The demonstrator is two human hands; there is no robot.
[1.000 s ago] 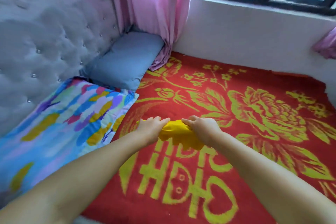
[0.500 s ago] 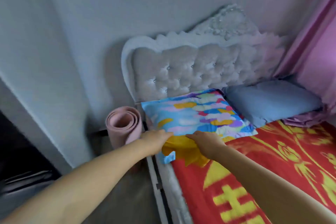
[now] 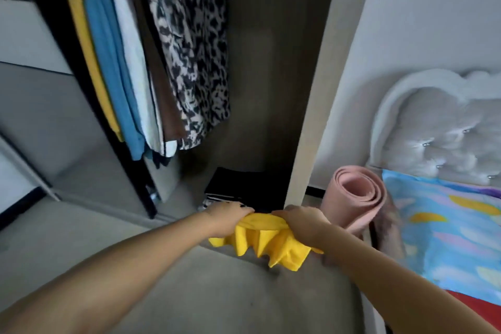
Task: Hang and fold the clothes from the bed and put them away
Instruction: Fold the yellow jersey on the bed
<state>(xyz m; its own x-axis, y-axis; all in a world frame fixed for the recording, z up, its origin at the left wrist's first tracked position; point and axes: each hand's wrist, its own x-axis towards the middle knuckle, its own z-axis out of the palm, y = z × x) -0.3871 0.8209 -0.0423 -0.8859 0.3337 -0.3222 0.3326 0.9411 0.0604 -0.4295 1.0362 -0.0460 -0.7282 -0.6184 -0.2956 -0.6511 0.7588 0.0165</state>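
Observation:
A folded yellow garment (image 3: 267, 241) hangs between both hands, its lower folds drooping in points. My left hand (image 3: 226, 215) grips its left end and my right hand (image 3: 302, 222) grips its right end. Both are held out in front of an open wardrobe (image 3: 260, 89). Inside it hang several clothes: a yellow one, a blue one (image 3: 108, 62), a white one and a black-and-white animal-print one (image 3: 189, 43). A dark folded pile (image 3: 233, 184) lies on the wardrobe floor just beyond my hands.
A rolled pink mat (image 3: 357, 198) stands between the wardrobe side panel (image 3: 322, 84) and the bed. The tufted grey headboard (image 3: 439, 130) and a colourful pillow (image 3: 447, 230) are at the right. A sliding door (image 3: 48, 116) is at the left.
The view has swung left from the bed to the open wardrobe. Both hands have kept hold of the yellow garment and carried it off the red blanket.

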